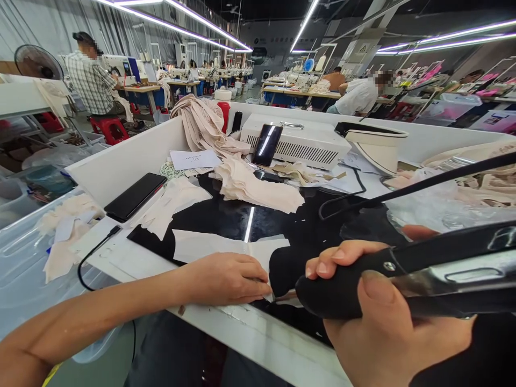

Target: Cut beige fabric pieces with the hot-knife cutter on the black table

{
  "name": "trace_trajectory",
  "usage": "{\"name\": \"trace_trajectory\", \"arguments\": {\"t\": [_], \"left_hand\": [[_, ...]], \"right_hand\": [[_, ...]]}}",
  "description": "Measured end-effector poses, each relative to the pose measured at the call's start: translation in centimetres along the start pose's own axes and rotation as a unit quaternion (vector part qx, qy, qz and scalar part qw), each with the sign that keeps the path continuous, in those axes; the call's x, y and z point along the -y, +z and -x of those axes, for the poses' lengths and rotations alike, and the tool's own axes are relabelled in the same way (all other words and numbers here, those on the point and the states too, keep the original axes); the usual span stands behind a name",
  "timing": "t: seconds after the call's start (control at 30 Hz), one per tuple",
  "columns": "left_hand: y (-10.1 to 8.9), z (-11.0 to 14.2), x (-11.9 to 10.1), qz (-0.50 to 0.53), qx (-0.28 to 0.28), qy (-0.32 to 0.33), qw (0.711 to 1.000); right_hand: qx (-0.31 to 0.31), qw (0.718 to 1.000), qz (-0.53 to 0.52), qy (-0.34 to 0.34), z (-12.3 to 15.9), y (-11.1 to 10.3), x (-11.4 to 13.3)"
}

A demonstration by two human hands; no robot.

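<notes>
My left hand [229, 278] is at the near edge of the black board [318, 231], fingers together and bent over the near end of a pale fabric piece [209, 247]. Its thumb is mostly hidden. My right hand [387, 312] is wrapped round a black hand tool [342, 290] with a shiny metal strip along its side. The tool's rounded end points left, towards my left fingertips; a small gap separates them. Just beyond, a stack of cream fabric pieces [258, 188] lies on the board, with more cut pieces [173, 201] to its left.
A black phone [135, 196] lies at the left; another phone [267, 144] leans against a white vented box [296, 140]. A black cord or rod [423, 188] crosses at right, above plastic bags [439, 204]. A cream visor [377, 145] stands behind. Co-workers sit farther off.
</notes>
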State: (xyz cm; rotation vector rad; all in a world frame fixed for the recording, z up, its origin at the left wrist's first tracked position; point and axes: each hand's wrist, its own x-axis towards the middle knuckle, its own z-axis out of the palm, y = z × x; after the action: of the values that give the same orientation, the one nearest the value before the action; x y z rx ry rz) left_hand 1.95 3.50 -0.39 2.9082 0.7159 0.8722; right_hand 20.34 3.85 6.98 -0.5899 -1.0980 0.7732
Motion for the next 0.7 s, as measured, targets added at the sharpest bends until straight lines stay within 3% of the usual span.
{"name": "trace_trajectory", "arguments": {"t": [0.23, 0.43, 0.57, 0.7], "left_hand": [[0.01, -0.04, -0.05, -0.011, 0.007, 0.004, 1.000], [0.24, 0.44, 0.12, -0.016, -0.005, 0.005, 1.000], [0.35, 0.42, 0.06, -0.017, -0.024, 0.009, 1.000], [0.32, 0.13, -0.08, -0.016, -0.005, -0.003, 1.000]], "right_hand": [[0.000, 1.000, -0.018, 0.001, -0.30, 0.25, 0.09], [-0.036, 0.999, -0.021, -0.009, -0.49, 0.42, -0.01], [-0.026, 0.999, -0.021, -0.007, -0.42, 0.29, -0.06], [-0.019, 1.000, -0.016, -0.008, -0.36, 0.15, -0.06]]}}
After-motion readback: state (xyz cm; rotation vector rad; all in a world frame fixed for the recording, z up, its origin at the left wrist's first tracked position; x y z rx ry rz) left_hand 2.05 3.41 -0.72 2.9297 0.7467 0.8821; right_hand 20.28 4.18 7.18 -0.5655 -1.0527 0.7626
